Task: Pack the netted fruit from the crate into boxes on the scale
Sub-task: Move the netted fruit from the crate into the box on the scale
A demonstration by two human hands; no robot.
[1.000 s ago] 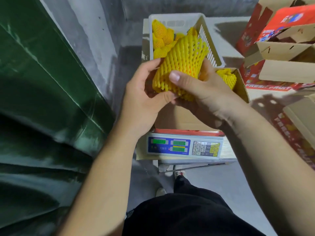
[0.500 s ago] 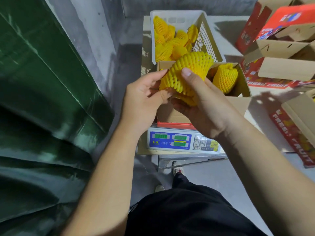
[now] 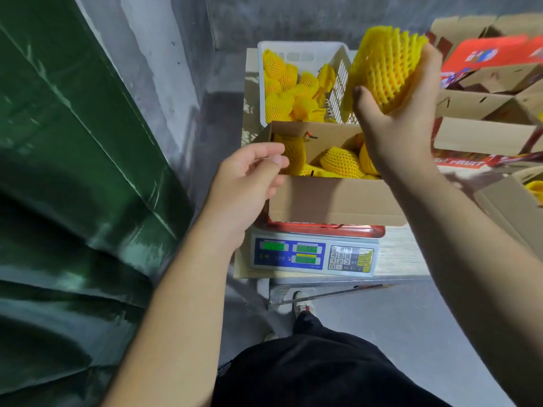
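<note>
My right hand grips a fruit in yellow foam netting, raised above the box's far right corner. A brown cardboard box stands on the digital scale and holds several netted fruits. My left hand hovers at the box's left edge with fingers loosely curled, holding nothing. Behind the box, a white plastic crate holds several more netted fruits.
Red and brown cardboard boxes are stacked at the right, one more at the right edge. A green tarp fills the left. A grey wall runs behind. My legs and a shoe are below the scale.
My left hand let go of the netted fruit and dropped to the box's left edge. My right hand carried the fruit up and to the right.
</note>
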